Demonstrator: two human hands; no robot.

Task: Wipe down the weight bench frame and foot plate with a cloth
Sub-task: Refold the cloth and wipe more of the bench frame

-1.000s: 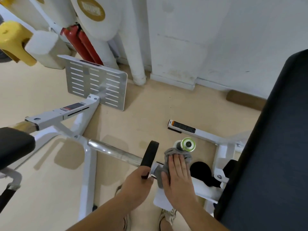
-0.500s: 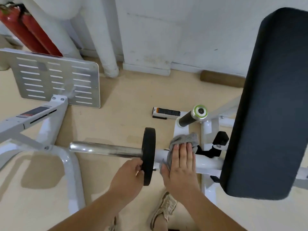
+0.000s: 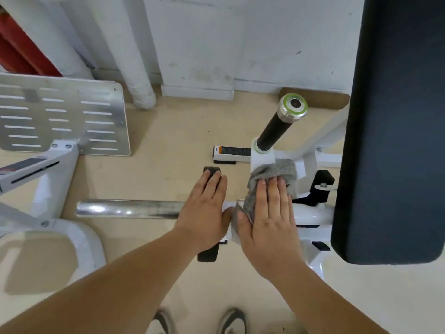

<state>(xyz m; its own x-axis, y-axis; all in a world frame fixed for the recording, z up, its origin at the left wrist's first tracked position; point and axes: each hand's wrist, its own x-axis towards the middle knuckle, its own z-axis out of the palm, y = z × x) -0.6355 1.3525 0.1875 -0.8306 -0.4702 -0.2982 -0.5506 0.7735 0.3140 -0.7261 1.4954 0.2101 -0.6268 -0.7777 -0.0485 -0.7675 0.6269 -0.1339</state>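
A grey cloth [image 3: 273,173] lies over the white frame tube [image 3: 310,213] of the bench, just right of a black rubber stop disc [image 3: 209,254]. My right hand [image 3: 267,215] presses flat on the cloth with straight fingers. My left hand [image 3: 204,208] rests over the top of the black disc, fingers straight, thumb against the white collar. A chrome weight peg [image 3: 125,209] sticks out to the left of the disc. The slotted metal foot plate [image 3: 60,114] stands at the far left on a white frame arm [image 3: 36,169].
A black-gripped handle [image 3: 277,128] with a green-ringed chrome cap rises behind the cloth. The black bench pad [image 3: 395,128] fills the right side. White pipes [image 3: 142,56] and a wall stand behind. My shoes [image 3: 231,320] show on the beige floor below.
The view moved in closer and lower. My left hand shifted from the disc's near edge onto its top. My right hand slid the cloth slightly forward along the white frame.
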